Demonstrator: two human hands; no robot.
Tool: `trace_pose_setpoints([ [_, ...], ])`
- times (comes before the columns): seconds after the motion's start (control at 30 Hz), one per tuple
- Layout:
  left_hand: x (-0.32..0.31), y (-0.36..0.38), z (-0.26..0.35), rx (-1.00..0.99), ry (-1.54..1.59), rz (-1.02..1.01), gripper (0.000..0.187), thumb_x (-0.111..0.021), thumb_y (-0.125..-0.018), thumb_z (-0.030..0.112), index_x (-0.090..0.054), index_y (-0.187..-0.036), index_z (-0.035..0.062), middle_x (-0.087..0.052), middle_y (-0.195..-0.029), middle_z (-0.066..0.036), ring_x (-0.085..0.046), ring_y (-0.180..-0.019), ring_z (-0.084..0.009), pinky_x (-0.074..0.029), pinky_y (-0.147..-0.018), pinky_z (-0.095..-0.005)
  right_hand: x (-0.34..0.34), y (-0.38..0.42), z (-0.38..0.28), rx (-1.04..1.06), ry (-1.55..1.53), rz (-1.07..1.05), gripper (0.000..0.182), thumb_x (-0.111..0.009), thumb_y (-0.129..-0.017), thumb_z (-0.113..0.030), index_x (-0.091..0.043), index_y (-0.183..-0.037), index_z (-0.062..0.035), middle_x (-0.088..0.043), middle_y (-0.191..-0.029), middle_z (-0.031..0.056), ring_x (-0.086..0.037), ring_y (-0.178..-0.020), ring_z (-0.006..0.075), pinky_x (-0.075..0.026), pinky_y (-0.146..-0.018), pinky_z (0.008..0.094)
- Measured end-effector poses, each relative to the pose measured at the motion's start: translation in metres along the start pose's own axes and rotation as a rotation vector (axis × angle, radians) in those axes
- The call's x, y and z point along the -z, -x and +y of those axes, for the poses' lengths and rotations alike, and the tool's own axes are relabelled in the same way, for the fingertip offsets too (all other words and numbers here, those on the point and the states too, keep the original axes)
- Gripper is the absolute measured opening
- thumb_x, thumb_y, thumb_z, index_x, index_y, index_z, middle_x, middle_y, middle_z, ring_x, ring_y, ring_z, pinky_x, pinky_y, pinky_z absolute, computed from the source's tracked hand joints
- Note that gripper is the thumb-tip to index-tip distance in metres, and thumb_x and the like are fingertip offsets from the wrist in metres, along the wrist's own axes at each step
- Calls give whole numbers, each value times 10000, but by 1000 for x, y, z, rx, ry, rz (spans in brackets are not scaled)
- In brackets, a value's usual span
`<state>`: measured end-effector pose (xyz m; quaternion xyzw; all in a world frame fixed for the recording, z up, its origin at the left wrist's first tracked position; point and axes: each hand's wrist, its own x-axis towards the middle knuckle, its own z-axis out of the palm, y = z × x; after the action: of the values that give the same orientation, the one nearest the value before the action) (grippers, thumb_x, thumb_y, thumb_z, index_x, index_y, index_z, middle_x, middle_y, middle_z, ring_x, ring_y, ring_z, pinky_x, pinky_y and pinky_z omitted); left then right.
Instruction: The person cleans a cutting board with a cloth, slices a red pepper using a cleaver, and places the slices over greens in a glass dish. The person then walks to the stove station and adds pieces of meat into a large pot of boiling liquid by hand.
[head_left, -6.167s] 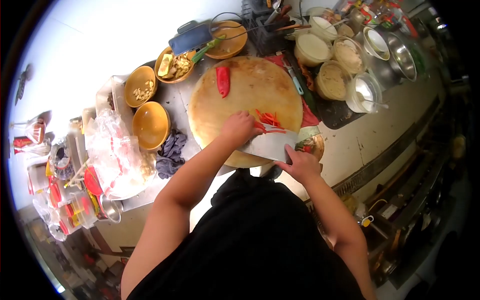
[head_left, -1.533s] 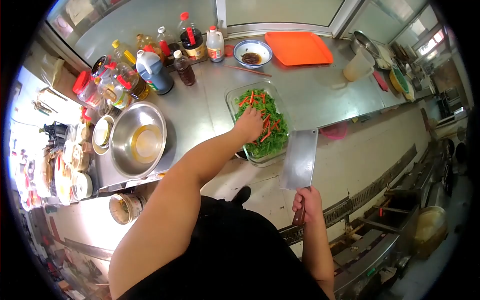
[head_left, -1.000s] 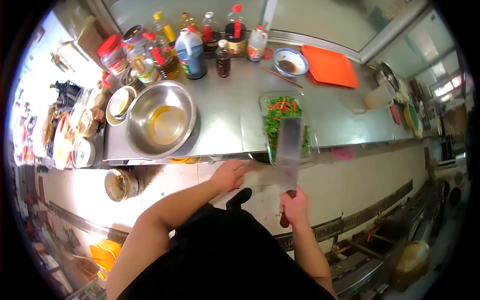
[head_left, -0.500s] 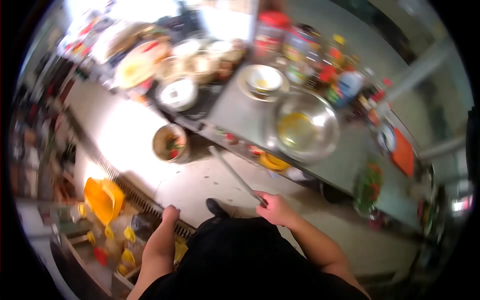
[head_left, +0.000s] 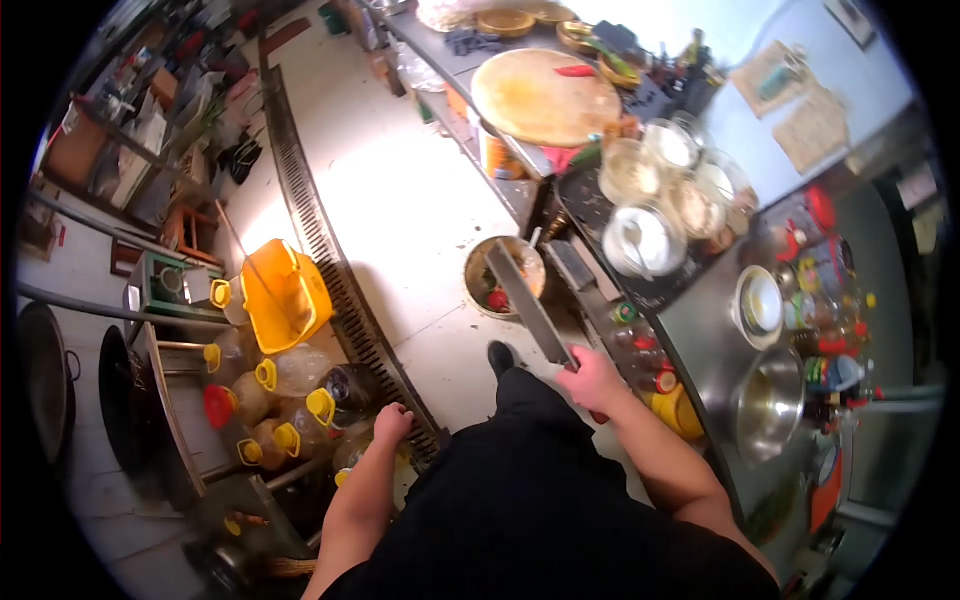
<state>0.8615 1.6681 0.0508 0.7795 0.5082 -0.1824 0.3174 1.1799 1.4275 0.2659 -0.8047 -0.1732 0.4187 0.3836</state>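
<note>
My right hand [head_left: 592, 383] is wrapped round the handle of a large knife [head_left: 528, 305], whose long grey blade points forward and left. The blade's far end overlaps the view of a round bin [head_left: 478, 268] on the floor, with red and green scraps inside. My left hand [head_left: 393, 424] hangs at my left side with its fingers curled in and nothing in them, near large plastic bottles [head_left: 300, 371] with yellow caps.
Ahead, a round cutting board [head_left: 546, 100] bears a red pepper. Bowls of white seasoning [head_left: 645, 240] stand on a black tray. A steel basin [head_left: 770, 405] sits on the right counter. At left are a yellow bucket [head_left: 285, 300] and a floor drain grate [head_left: 325, 240].
The view has swung to the right side of the scene's bin, bringing the cutting board closer to centre and the counter further right. The knife stays in my right hand, its blade now broadside.
</note>
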Motion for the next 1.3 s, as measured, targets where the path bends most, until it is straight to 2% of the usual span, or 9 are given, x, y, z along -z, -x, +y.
trace_pose_setpoints([
  [0.37,155,-121,-3,118,-62,33,356,-631,-789,296,-670,-1050,57,-660,-1039,-176,-614,-1011,-322,-483,-891,-399,7,-234,-110,-66,-44,111,309,-610,-759,-123,-620,-1042,1,-621,-707,134,-600,-582,246,-487,-574,369],
  [0.4,171,-135,-4,153,10,47,349,-630,-787,292,-672,-1036,52,-664,-1019,-178,-616,-1005,-321,-481,-891,-401,6,-253,-122,74,-37,162,281,-603,-773,-104,-615,-1033,1,-601,-670,103,-569,-513,199,-465,-489,344],
  [0.53,212,-205,-9,183,35,58,315,-601,-787,268,-681,-988,38,-666,-993,-188,-623,-981,-332,-488,-871,-402,11,-308,-174,-29,-326,151,237,-572,-793,-57,-593,-1019,12,-531,-613,29,-500,-435,125,-419,-406,286],
  [0.7,269,-331,-1,157,-295,-220,343,-577,-795,288,-678,-1016,47,-657,-1053,-190,-617,-1011,-336,-484,-888,-420,8,-351,-207,-72,-288,308,210,-578,-790,-71,-593,-986,3,-547,-622,43,-509,-447,131,-422,-414,296],
  [0.8,345,-408,67,-33,-402,-148,319,-548,-817,276,-667,-1006,48,-656,-1064,-180,-621,-1011,-329,-486,-898,-421,-5,-365,-185,-64,-111,519,208,-568,-788,-62,-585,-983,10,-545,-617,50,-516,-448,137,-423,-413,300],
  [0.83,366,-435,94,-85,-407,-111,312,-542,-820,267,-662,-1009,50,-656,-1067,-176,-622,-1013,-326,-489,-894,-422,-6,-355,-212,-196,-405,470,216,-573,-779,-62,-590,-983,5,-551,-624,50,-520,-468,135,-429,-443,293],
  [1.0,423,-560,255,-659,-600,37,332,-587,-802,244,-632,-1079,66,-628,-1082,-149,-577,-1042,-336,-472,-903,-425,-19,-357,-217,-237,-417,701,192,-535,-780,-33,-599,-957,6,-536,-574,35,-489,-433,105,-400,-413,277],
  [1.17,395,-578,455,-1284,-217,144,304,-653,-783,205,-626,-1049,60,-629,-1058,-140,-576,-1021,-333,-475,-888,-413,-9,-369,-213,-314,-408,804,324,-573,-753,-109,-627,-1049,10,-603,-661,68,-564,-544,144,-458,-525,295],
  [1.3,342,-537,567,-1401,-94,-38,332,-663,-776,227,-620,-1054,51,-622,-1068,-147,-577,-1028,-324,-477,-891,-401,13,-388,-213,-347,-408,862,340,-579,-735,-125,-618,-1037,28,-626,-695,126,-598,-591,200,-487,-584,339],
])
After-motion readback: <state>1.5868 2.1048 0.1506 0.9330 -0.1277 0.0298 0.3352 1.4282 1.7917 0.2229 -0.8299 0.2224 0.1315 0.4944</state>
